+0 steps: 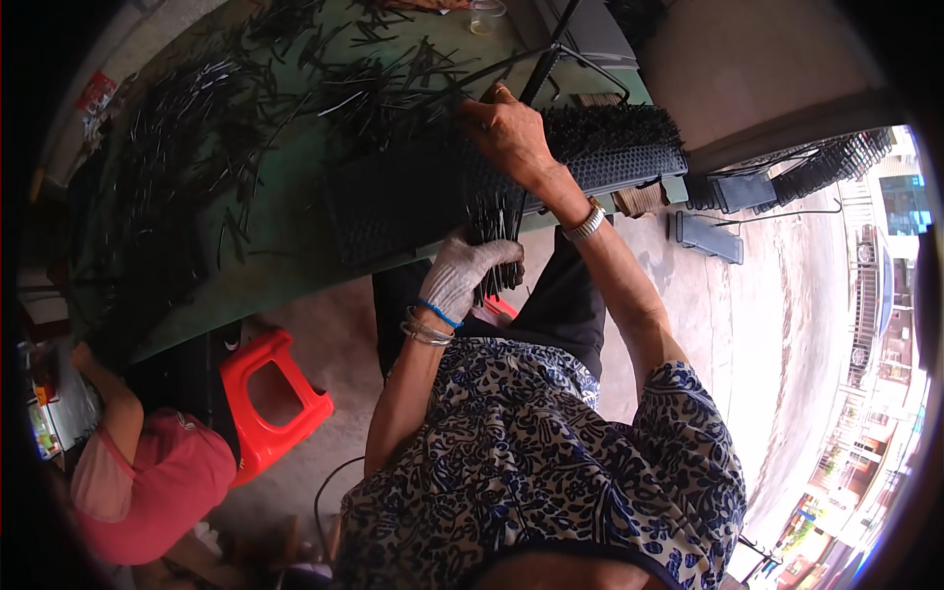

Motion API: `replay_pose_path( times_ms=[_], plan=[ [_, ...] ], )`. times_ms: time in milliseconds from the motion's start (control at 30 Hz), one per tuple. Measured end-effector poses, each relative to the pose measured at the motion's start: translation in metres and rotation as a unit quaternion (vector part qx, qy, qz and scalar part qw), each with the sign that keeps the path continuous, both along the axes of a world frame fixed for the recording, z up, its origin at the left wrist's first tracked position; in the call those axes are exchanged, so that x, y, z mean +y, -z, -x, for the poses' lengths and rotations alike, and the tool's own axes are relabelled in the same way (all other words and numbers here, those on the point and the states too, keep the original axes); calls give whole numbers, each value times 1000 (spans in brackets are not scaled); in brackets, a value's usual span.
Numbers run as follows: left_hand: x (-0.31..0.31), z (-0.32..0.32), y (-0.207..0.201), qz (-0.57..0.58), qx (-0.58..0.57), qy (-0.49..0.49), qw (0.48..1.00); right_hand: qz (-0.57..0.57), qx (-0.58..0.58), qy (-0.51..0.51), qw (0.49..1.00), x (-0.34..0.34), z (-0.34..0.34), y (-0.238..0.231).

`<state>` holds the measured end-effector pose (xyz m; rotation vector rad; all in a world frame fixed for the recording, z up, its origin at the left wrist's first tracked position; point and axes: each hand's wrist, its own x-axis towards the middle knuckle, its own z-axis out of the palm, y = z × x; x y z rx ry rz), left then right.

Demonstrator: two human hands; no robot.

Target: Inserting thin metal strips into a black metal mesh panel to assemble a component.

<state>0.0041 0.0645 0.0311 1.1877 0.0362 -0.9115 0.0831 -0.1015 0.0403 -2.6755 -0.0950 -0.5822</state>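
Note:
My left hand (460,277), in a white knitted glove, is closed around a bundle of thin black bristle strips (499,224) by the table's front edge. The strips stand up out of the fist toward a dark, hole-studded brush block (615,167). Dense black bristles (619,128) stick out along the block's far side, on the right. Over the middle of the block is my bare right hand (516,138). Its fingers are pinched together beside dark strips, and what lies between the fingertips is too dark to make out. A similar dark perforated surface (379,206) extends to the left.
Loose black strips (202,93) lie scattered over the green table (265,261). A clear cup (481,24) stands at the far edge. Dark brush blocks (706,238) sit off the table at right. At left are a red plastic stool (320,401) and a person in a red top (167,482).

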Motion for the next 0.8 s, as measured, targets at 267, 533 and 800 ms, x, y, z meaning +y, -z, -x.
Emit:
replay_pose_path(
  times_ms=[267,533,800],
  plan=[
    [1,0,7,-56,-46,22,997,-329,195,-127,915,-5,46,-36],
    [0,2,6,17,-13,13,1000,-463,190,-155,852,-9,52,-27],
    [4,0,1,98,78,-47,991,-179,-140,29,973,-12,15,9]
  ],
)
